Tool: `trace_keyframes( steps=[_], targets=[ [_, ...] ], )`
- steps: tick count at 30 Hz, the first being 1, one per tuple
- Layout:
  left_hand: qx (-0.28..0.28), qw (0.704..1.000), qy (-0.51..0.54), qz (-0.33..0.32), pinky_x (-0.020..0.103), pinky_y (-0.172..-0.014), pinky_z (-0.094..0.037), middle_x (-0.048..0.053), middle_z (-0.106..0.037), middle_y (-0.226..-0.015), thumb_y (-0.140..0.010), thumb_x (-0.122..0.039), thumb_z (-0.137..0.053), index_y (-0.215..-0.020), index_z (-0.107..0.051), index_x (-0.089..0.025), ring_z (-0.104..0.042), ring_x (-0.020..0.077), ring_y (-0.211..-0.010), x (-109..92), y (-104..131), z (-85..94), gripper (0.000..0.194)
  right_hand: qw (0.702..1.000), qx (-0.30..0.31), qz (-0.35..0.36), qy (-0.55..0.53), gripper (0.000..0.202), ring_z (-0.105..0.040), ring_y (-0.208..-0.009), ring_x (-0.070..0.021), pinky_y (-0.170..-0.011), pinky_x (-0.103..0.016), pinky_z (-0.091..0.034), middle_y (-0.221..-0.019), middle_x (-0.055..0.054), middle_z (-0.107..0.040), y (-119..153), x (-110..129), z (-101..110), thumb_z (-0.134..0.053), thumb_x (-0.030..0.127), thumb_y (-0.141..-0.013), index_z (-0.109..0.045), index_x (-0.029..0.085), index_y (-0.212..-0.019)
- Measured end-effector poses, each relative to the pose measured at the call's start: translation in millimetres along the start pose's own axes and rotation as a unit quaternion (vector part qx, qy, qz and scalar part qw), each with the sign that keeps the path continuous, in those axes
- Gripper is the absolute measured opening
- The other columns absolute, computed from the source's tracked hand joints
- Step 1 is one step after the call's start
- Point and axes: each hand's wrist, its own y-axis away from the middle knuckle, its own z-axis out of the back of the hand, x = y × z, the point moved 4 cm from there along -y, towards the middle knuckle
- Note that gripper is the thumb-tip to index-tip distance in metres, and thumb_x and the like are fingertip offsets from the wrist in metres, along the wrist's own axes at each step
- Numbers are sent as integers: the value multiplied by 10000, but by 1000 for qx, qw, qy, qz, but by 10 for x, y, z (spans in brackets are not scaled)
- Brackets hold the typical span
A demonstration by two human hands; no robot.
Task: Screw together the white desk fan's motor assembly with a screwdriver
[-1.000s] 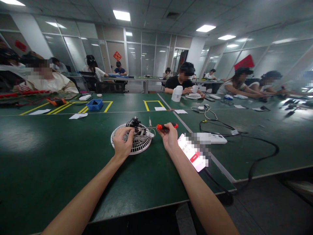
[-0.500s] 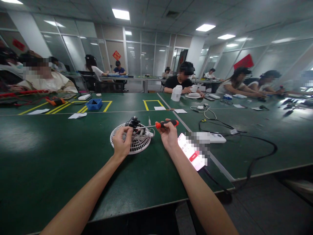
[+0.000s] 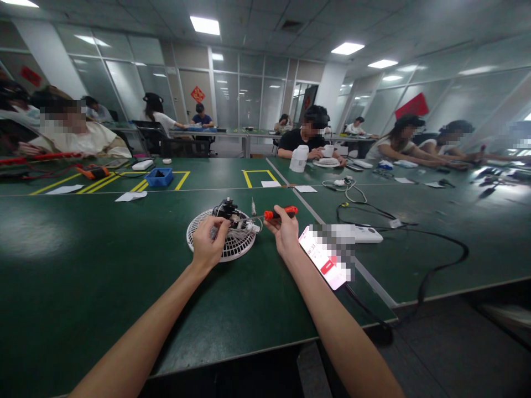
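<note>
A white round fan grille (image 3: 237, 255) lies on the green table with a black motor part (image 3: 226, 208) and white wires (image 3: 251, 226) on top of it. My right hand (image 3: 285, 236) is closed round the red and black handle of a screwdriver (image 3: 281, 213), whose shaft points left toward the motor part. Over the grille's left side, my left hand (image 3: 208, 243) has thumb and forefinger pinched together near the shaft's tip. What those fingers hold, and the tip itself, are hidden.
A lit phone (image 3: 323, 260) lies by my right forearm, with a white power strip (image 3: 359, 233) and black cables (image 3: 452, 243) beyond. Farther off are a blue bin (image 3: 160, 177), paper slips (image 3: 131, 196) and an orange tool (image 3: 94, 172). Several people sit around the tables.
The screwdriver handle has shifted slightly left and tilted a little in my right hand. My left fingertips have moved slightly right over the grille.
</note>
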Motion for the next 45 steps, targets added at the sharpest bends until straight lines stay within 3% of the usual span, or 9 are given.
trace_keyframes(
  steps=[6,11,17,21,24,28,31,37,45],
  targets=[
    [-16,1000,11,4,313,-724,-494,6,-701,-756,-943,-394,-609,-831,-685,-209,-643,165,-719,-28,-19,24,230,1000,10,-7,-5,334,-672,-590,-137,-542,-260,-619,-671,69,-653,-15,-46,14,-782,330,-736,-499,249,-893],
    [-29,999,15,19,304,-703,-493,-2,-689,-739,-940,-391,-608,-826,-676,-210,-634,159,-701,-6,-27,26,224,999,27,1,-40,222,-674,-643,-130,-646,-292,-645,-689,70,-646,6,-16,-20,-667,191,-694,-494,240,-824],
    [-9,1000,0,4,320,-728,-502,6,-680,-767,-960,-425,-588,-851,-673,-213,-626,167,-726,-2,-17,11,253,999,10,-17,-49,181,-682,-607,-136,-610,-267,-626,-686,34,-694,20,-14,-35,-598,149,-674,-496,231,-798],
    [-8,999,-41,-24,372,-817,-518,61,-693,-975,-925,-501,-634,-1127,-657,-201,-616,208,-869,-13,-29,40,362,998,-20,-3,-62,202,-667,-580,-129,-602,-267,-628,-664,53,-672,-14,13,22,-605,153,-671,-475,237,-800],
    [-19,996,-90,-11,464,-968,-510,152,-640,-1258,-928,-539,-606,-1339,-560,-181,-581,287,-1130,41,-49,58,547,996,-50,12,-68,212,-654,-562,-121,-593,-266,-628,-643,69,-643,-34,47,74,-599,151,-675,-460,240,-807],
    [56,990,-127,37,587,-1148,-406,206,-532,-1463,-909,-560,-614,-1474,-445,-175,-498,368,-1351,197,-49,-30,705,995,-69,25,-66,248,-655,-568,-113,-599,-259,-629,-657,83,-623,-62,69,123,-613,157,-670,-443,244,-828],
    [96,985,-127,67,581,-1132,-430,190,-559,-1424,-905,-554,-619,-1457,-466,-190,-537,366,-1317,278,-36,-67,680,995,-70,28,-62,289,-663,-588,-114,-612,-265,-637,-677,89,-617,-90,65,151,-641,172,-664,-430,250,-845],
    [66,980,-167,89,520,-995,-504,137,-631,-1195,-890,-518,-643,-1247,-596,-203,-591,327,-1120,280,-71,8,478,994,-83,34,-63,311,-658,-596,-109,-610,-265,-640,-684,102,-607,-124,61,190,-640,173,-661,-410,257,-854],
    [41,975,-200,94,489,-896,-517,98,-637,-1062,-822,-438,-696,-1093,-592,-204,-598,294,-995,230,-88,45,373,990,-118,27,-75,300,-639,-566,-101,-590,-253,-636,-653,113,-587,-92,72,177,-590,138,-642,-421,256,-860]
  ],
)
